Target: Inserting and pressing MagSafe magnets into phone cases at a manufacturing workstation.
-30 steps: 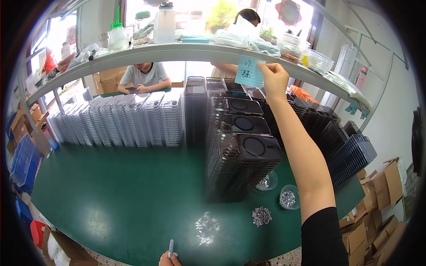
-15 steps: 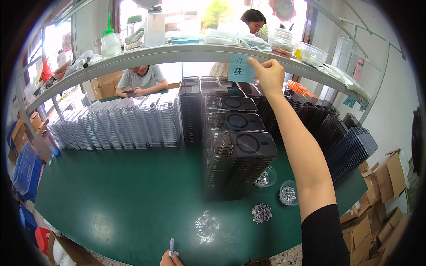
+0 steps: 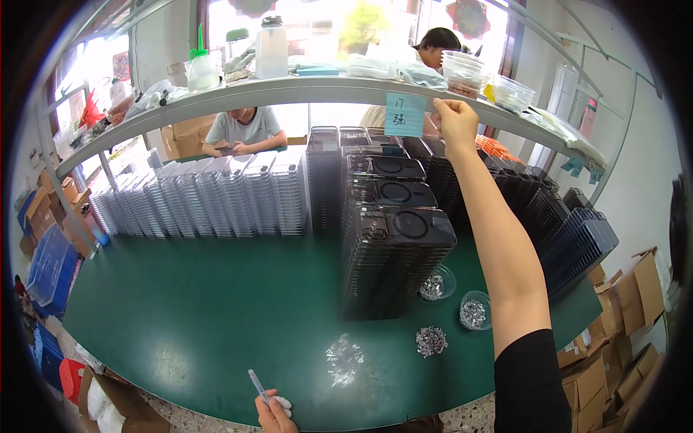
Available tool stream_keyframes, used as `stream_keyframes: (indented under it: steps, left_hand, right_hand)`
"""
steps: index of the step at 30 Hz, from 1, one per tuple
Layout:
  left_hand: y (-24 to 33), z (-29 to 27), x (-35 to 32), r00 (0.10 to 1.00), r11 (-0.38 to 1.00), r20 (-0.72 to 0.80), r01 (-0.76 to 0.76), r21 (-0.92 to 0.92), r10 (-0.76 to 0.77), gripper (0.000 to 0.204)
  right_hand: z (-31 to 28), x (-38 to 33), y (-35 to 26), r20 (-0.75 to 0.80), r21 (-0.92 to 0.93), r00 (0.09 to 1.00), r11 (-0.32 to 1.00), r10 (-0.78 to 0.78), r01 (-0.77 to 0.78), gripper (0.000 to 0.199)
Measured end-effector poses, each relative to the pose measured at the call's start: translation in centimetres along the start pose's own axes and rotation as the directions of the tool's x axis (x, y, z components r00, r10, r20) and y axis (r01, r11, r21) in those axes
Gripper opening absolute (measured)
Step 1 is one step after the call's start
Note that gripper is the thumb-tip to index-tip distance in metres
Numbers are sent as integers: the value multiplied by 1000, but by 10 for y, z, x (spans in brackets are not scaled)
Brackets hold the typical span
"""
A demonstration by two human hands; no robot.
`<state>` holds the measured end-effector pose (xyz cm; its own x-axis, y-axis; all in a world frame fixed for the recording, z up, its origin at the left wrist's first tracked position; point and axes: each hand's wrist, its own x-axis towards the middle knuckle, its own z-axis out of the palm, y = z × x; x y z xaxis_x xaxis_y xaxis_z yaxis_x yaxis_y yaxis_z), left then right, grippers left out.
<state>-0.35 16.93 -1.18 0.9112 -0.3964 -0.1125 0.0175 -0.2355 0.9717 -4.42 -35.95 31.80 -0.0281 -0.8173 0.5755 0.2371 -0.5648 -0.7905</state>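
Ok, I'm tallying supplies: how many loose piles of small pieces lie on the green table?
2: a pale, spread-out pile at front centre and a tighter grey pile to its right. Others may hide behind the case stacks.

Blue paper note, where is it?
In the head view, the blue paper note hangs at the shelf edge, right of centre, just left of the right hand, above dark case stacks.

Bright daylight from blown-out back windows (image 3: 397, 29); glare on green tabletop (image 3: 195, 303); shelf (image 3: 317, 91) bowed, corners black.
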Motion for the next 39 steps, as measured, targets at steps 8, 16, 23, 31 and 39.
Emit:
stream_keyframes:
  steps: [8, 16, 23, 31, 39]
  left_hand:
    - [129, 43, 26, 787, 829, 320, -398, -392, 528, 28]
    - [222, 106, 42, 586, 775, 530, -313, -549, 613, 33]
    - [126, 47, 51, 764, 821, 317, -561, -105, 563, 27]
    - [-11, -34, 5, 803, 531, 157, -512, 675, 575, 32]
    - [-37, -42, 13, 824, 520, 259, -529, 670, 504, 38]
  right_hand:
    - [-18, -237, -98, 953, 110, 252, 968, -167, 225, 28]
    - [-43, -236, -115, 909, 29, 400, 938, 119, -345, 27]
    - [-60, -75, -108, 602, -421, 702, 596, -381, 684, 27]
    - [-51, 6, -49, 806, -480, 398, -92, -438, 872, 28]
    - [-43, 15, -36, 827, -474, 367, -177, -426, 863, 34]
